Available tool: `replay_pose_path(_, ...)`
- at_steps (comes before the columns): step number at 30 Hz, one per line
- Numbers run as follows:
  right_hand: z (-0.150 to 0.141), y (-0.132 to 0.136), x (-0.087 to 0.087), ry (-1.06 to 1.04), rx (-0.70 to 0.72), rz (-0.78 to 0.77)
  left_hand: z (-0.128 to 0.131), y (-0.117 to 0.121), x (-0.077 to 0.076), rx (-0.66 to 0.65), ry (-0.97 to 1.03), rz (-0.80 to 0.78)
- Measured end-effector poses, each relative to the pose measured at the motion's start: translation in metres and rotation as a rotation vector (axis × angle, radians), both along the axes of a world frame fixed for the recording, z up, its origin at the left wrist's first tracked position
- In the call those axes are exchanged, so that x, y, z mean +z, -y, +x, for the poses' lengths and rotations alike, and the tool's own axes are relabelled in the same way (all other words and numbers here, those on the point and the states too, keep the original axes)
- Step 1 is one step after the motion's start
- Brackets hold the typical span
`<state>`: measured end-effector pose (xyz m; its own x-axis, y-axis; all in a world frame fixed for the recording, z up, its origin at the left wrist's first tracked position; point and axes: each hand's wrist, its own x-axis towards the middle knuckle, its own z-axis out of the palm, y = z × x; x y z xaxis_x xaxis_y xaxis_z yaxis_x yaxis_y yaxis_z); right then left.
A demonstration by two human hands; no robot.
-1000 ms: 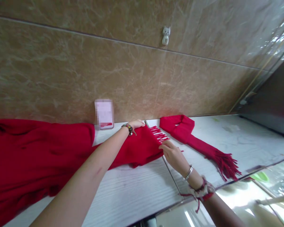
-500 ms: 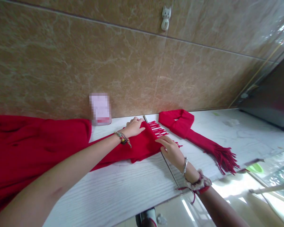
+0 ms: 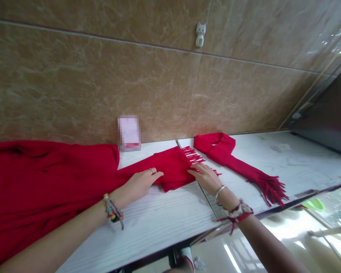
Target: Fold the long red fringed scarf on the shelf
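Note:
A red fringed scarf (image 3: 173,161) lies stretched across the white tabletop, its fringe pointing right. My left hand (image 3: 138,184) rests at its near edge, fingers loosely apart. On the fringed end is my right hand (image 3: 206,176), with thumb and fingers closed at the scarf's edge. Some of its fingertips blend into the red cloth. To the right, a second red scarf (image 3: 241,167) lies with one end looped over and its fringe bunched. A large spread of red cloth (image 3: 51,174) covers the left side, meeting the first scarf; where one ends I cannot tell.
A blurred pinkish card or box (image 3: 129,132) leans on the brown tiled wall (image 3: 88,87). A white cat-shaped hook (image 3: 200,35) is on that wall. At the far right stands a dark appliance-like block (image 3: 326,110). The tabletop's front edge (image 3: 210,231) runs below my hands.
My left hand has moved from the scarf's far edge toward me, to its near edge. My right hand stays at the fringed end. The view has shifted slightly.

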<state>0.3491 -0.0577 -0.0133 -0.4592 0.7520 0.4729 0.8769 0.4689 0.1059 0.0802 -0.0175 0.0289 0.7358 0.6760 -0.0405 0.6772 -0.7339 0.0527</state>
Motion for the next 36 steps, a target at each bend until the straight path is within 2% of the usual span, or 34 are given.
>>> replay_pose_path(3,0.005,-0.005,0.0,0.013,0.119,-0.003,-0.008,-0.008,-0.006,0.073,0.152,-0.049)
replay_pose_path(8,0.008,-0.014,0.006,0.001,0.145,-0.021,-0.017,-0.019,-0.02,0.079,0.412,-0.137)
replay_pose_path(12,-0.01,-0.025,0.016,0.093,0.258,-0.039,-0.018,-0.028,-0.034,0.108,0.585,-0.186)
replay_pose_path(15,-0.031,-0.035,0.019,0.084,0.331,-0.048,-0.019,-0.027,-0.039,0.094,0.651,-0.174)
replay_pose_path(18,-0.048,-0.043,0.018,0.029,0.336,-0.067,-0.019,-0.021,-0.037,0.054,0.618,-0.117)
replay_pose_path(22,-0.056,-0.044,0.013,-0.153,0.317,-0.105,-0.018,-0.013,-0.031,-0.01,0.454,0.044)
replay_pose_path(25,-0.055,-0.038,0.013,-0.284,0.389,-0.18,-0.016,-0.01,-0.028,-0.026,0.355,0.203)
replay_pose_path(29,-0.05,-0.033,0.02,-0.416,0.468,-0.279,-0.015,-0.004,-0.023,-0.063,0.239,0.337)
replay_pose_path(32,-0.047,-0.031,0.027,-0.437,0.508,-0.385,-0.016,0.003,-0.015,-0.141,0.141,0.36)
replay_pose_path(36,-0.043,-0.032,0.029,-0.339,0.564,-0.563,-0.019,0.013,-0.008,-0.294,-0.003,0.277)
